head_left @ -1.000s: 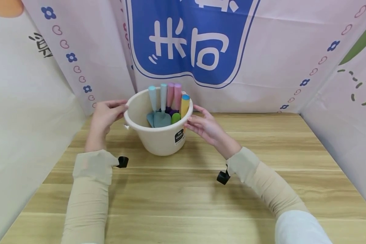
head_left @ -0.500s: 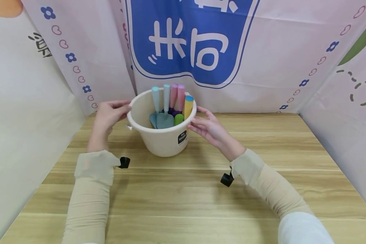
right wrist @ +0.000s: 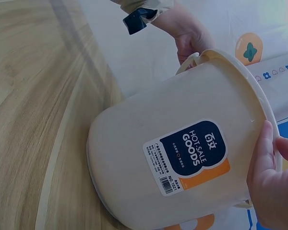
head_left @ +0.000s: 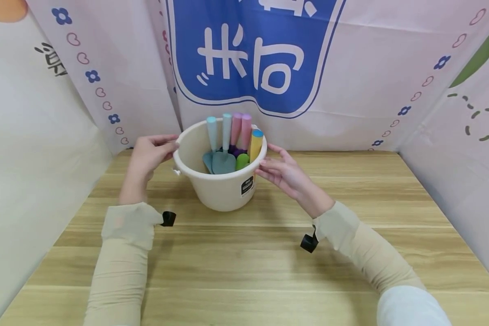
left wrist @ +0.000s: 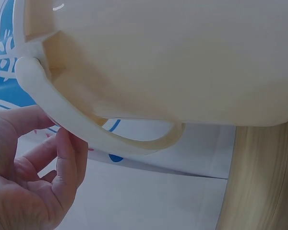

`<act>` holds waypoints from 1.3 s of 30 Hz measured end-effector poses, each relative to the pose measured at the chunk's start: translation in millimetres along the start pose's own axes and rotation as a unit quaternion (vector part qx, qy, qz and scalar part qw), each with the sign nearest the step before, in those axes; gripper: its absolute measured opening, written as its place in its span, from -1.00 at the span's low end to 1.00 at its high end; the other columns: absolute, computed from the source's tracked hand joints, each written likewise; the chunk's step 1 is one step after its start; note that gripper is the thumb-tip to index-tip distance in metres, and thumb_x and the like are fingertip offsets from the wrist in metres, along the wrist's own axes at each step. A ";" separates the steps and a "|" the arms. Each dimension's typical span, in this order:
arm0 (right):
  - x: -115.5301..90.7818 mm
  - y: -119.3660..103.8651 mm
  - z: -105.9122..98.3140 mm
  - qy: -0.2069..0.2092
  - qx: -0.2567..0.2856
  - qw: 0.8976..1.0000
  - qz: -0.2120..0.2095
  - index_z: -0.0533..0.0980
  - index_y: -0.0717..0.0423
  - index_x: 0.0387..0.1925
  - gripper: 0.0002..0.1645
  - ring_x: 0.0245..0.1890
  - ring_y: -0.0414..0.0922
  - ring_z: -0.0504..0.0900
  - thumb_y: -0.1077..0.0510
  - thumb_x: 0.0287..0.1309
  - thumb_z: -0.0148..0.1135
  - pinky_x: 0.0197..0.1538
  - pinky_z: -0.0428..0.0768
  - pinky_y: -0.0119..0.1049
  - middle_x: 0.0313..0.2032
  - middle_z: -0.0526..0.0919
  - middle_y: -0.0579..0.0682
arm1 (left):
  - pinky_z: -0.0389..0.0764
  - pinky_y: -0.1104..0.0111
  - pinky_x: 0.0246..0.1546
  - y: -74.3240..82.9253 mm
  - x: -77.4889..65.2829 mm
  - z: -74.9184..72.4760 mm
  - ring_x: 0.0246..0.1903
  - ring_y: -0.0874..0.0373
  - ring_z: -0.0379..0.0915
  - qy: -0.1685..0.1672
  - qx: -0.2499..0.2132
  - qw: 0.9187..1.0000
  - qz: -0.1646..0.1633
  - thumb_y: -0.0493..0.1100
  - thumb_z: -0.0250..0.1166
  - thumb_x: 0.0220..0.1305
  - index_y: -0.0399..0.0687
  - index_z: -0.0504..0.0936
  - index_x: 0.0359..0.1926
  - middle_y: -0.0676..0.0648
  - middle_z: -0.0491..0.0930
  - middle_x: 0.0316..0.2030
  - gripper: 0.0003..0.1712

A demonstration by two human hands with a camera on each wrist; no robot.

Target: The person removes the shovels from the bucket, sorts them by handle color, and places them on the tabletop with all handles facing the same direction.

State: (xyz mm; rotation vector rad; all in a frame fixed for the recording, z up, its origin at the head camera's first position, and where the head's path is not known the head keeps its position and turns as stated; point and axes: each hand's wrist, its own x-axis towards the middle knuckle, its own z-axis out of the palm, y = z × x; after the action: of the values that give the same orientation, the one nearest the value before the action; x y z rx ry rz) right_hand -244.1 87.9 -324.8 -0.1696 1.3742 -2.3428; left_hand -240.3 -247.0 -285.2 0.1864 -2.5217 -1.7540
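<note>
A cream plastic bucket [head_left: 218,192] stands upright on the table, between my two hands. My left hand [head_left: 146,156] pinches at its left rim; the left wrist view shows those fingers against the hanging bucket handle [left wrist: 81,122]. On the opposite side, my right hand [head_left: 288,177] holds the rim, with fingers along the outer wall near a printed label [right wrist: 192,155]. Inside are blue-grey toy shovels [head_left: 224,162] with light blue handles, two pink handles [head_left: 246,129] with purple lower parts, a yellow handle [head_left: 256,147] with a blue end, and a green rounded piece [head_left: 242,161]. The tools' lower ends are hidden.
The wood-grain table [head_left: 236,267] spreads in front of the bucket and to its right. Printed white cloth [head_left: 371,90] hangs close behind, with a white side wall [head_left: 36,158] at the left. A black wrist camera [head_left: 309,243] hangs below the right cuff.
The bucket and its tools have shifted a little to the right and slightly nearer. Both hands have moved along with it, keeping their places on the rim.
</note>
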 end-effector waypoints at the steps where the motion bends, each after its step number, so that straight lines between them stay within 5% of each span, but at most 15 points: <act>1: -0.6 -0.1 -0.2 -0.001 -0.001 1.000 -0.001 -0.08 0.03 0.61 -0.13 -0.23 -0.12 0.73 0.50 0.43 -0.05 0.03 0.69 -0.33 0.09 0.44 0.21 | 0.60 0.52 0.03 -0.2 0.0 0.0 0.03 0.16 0.57 -0.001 -0.001 1.000 0.001 -0.18 0.24 0.50 -0.28 0.46 0.39 -0.34 0.46 0.32 -0.47; 12: -4.7 -0.7 -7.8 0.001 -0.007 1.000 -0.003 -0.11 0.06 0.61 -0.12 -0.21 -0.13 0.73 0.51 0.42 -0.06 0.05 0.68 -0.33 0.08 0.46 0.19 | 0.59 0.46 0.08 1.3 -2.9 4.2 0.07 0.11 0.57 -0.022 -0.011 1.000 0.009 -0.20 0.25 0.49 -0.28 0.44 0.40 -0.33 0.45 0.34 -0.46; 24: -12.2 -5.3 -17.8 -0.021 -0.010 1.000 -0.014 -0.13 0.09 0.58 -0.14 -0.25 -0.14 0.76 0.53 0.42 -0.10 0.00 0.70 -0.35 -0.14 0.64 0.09 | 0.61 0.52 0.01 2.4 -5.3 11.7 -0.09 0.29 0.62 -0.028 -0.024 0.999 0.027 -0.22 0.27 0.47 -0.34 0.46 0.38 -0.38 0.48 0.29 -0.46; 39: -21.0 -7.6 -29.3 -0.024 -0.003 1.000 -0.015 -0.11 0.10 0.57 -0.18 -0.24 -0.14 0.75 0.54 0.42 -0.15 -0.02 0.70 -0.36 -0.10 0.61 0.10 | 0.65 0.50 -0.04 3.8 -10.7 19.6 -0.24 0.32 0.64 -0.041 -0.016 0.998 0.050 -0.25 0.30 0.43 -0.37 0.52 0.32 -0.27 0.63 0.02 -0.49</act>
State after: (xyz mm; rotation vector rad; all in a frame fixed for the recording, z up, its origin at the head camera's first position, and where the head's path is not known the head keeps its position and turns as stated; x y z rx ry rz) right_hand -236.3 123.3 -330.9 -0.2472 1.3648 -2.3445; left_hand -232.3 -226.1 -288.3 -0.0138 -2.5076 -1.7973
